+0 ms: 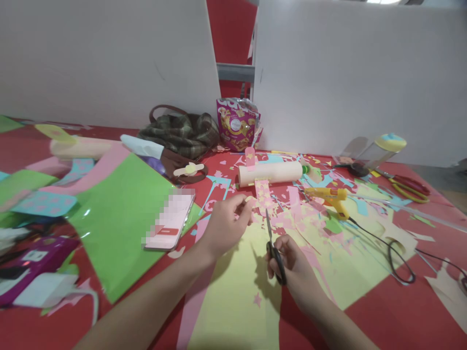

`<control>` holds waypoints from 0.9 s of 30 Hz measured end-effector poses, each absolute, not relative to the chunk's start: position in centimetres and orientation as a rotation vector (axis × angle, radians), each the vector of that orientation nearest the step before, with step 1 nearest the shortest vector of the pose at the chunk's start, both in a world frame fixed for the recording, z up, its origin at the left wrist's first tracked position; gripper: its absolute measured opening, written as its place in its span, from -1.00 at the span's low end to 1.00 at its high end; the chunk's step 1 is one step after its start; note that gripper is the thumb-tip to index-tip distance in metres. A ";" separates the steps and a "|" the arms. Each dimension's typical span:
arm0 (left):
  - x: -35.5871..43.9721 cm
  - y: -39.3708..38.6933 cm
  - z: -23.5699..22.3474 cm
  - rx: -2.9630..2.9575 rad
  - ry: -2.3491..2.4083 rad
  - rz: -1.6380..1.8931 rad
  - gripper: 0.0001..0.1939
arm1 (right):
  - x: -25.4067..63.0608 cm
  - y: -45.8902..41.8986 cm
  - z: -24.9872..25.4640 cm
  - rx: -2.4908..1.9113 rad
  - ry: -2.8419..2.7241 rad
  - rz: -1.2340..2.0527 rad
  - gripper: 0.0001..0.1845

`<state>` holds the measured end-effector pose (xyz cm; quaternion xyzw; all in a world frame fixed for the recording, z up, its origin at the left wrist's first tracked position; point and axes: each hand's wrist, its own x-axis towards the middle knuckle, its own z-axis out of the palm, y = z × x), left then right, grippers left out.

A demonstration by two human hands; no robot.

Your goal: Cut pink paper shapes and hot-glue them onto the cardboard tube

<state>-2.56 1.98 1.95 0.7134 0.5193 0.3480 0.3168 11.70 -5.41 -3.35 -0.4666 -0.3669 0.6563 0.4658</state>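
My right hand (295, 265) is closed round the black handles of a small pair of scissors (272, 245), blades pointing up and away from me. My left hand (226, 223) pinches a tiny pale yellow paper piece (248, 199) between thumb and fingers, just left of the scissor tips. Both hands hover over a large yellow paper sheet (233, 296) on the red table. Beyond them lies a cream cardboard tube (272, 173) with pink paper strips stuck on it.
A phone (170, 221) rests on a green sheet (120, 223) at left. A yellow glue gun (330, 197) with a black cord (397, 262), red-handled scissors (410, 187), a snack bag (237, 124), a plaid bag (180, 133) and paper scraps lie around. White boards stand behind.
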 end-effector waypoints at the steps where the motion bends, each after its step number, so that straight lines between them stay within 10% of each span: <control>1: -2.5 2.0 1.9 1.886 1.368 0.914 -0.69 | 11.7 -5.4 -3.3 -1.136 -0.897 1.611 -0.63; 27: -1.8 0.9 1.7 2.041 1.221 0.688 -0.66 | 12.3 -5.8 -3.2 -0.929 -1.228 1.616 -0.60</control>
